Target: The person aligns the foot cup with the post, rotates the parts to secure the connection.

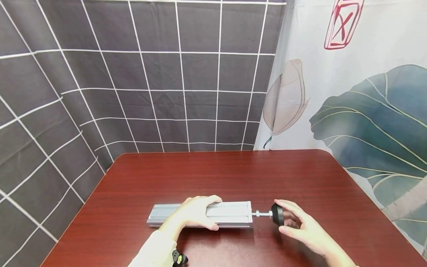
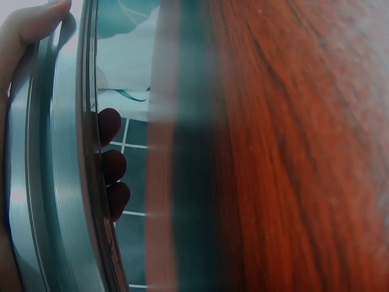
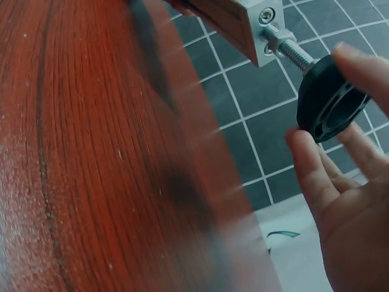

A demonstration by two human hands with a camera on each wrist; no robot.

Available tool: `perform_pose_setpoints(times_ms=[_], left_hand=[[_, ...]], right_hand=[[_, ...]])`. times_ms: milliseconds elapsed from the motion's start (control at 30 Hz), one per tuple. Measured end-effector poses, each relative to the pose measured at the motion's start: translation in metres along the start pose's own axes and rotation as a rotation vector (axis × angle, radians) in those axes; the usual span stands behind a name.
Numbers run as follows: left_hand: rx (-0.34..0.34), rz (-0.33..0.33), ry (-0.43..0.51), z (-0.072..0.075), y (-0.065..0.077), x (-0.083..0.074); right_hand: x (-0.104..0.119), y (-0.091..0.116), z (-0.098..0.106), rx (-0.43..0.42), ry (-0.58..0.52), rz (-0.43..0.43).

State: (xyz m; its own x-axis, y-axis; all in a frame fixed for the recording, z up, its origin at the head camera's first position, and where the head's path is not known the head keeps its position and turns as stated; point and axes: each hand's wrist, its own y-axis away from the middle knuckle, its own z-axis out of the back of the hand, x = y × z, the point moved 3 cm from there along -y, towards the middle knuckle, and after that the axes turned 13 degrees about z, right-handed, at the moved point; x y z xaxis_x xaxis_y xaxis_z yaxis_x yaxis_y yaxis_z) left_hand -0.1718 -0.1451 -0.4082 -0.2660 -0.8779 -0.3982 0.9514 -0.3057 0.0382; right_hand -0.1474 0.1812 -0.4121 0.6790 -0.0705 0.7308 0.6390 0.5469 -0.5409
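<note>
A long silver aluminium profile (image 1: 230, 211) lies crosswise in my left hand (image 1: 198, 212), which grips it around the middle. The left wrist view shows the grooved side of the profile (image 2: 67, 158), with fingertips (image 2: 114, 165) curled beyond its far edge. From the profile's right end cap (image 1: 250, 212) a threaded bolt (image 3: 296, 56) with a nut sticks out. At its tip sits a black round levelling foot (image 3: 319, 91), its hollow underside turned outward. My right hand (image 1: 305, 226) pinches the foot's rim between thumb and fingers.
The reddish-brown wooden table (image 1: 213, 174) lies beneath both hands. Behind it hangs a dark grid-patterned curtain (image 1: 160, 74), and a white curtain with a leaf print (image 1: 377, 122) hangs on the right. A black wrist strap (image 1: 179, 258) shows at my left sleeve.
</note>
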Motion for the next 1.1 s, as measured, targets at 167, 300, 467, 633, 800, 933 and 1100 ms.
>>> perform_pose_setpoints(times_ms=[167,300,467,633,800,933,1100], left_hand=[[0.005,-0.004,-0.003,0.0004,0.0008,-0.002],[-0.001,-0.01,-0.007,0.0009,0.0012,-0.0031],[-0.01,-0.003,-0.014,0.0009,-0.0002,-0.002],[-0.003,0.005,-0.01,0.0013,-0.0012,-0.0007],[-0.005,0.002,0.005,0.002,0.0005,-0.0014],[-0.003,-0.004,0.009,0.0018,0.0022,-0.0018],[-0.006,-0.003,0.001,0.0018,0.0016,-0.0017]], right_hand=[[-0.0016,-0.0024,-0.0025,-0.067,-0.024,-0.141],[-0.0006,-0.0051,-0.0049,-0.088,-0.075,-0.196],[0.0025,-0.0047,-0.0024,-0.072,-0.045,-0.191],[0.0005,-0.0008,0.0004,-0.019,-0.06,-0.043],[0.0001,0.0006,-0.0009,0.038,-0.058,0.144],[-0.0007,0.0007,-0.0013,0.025,-0.05,0.085],[-0.003,-0.0005,-0.0012,-0.023,-0.038,-0.091]])
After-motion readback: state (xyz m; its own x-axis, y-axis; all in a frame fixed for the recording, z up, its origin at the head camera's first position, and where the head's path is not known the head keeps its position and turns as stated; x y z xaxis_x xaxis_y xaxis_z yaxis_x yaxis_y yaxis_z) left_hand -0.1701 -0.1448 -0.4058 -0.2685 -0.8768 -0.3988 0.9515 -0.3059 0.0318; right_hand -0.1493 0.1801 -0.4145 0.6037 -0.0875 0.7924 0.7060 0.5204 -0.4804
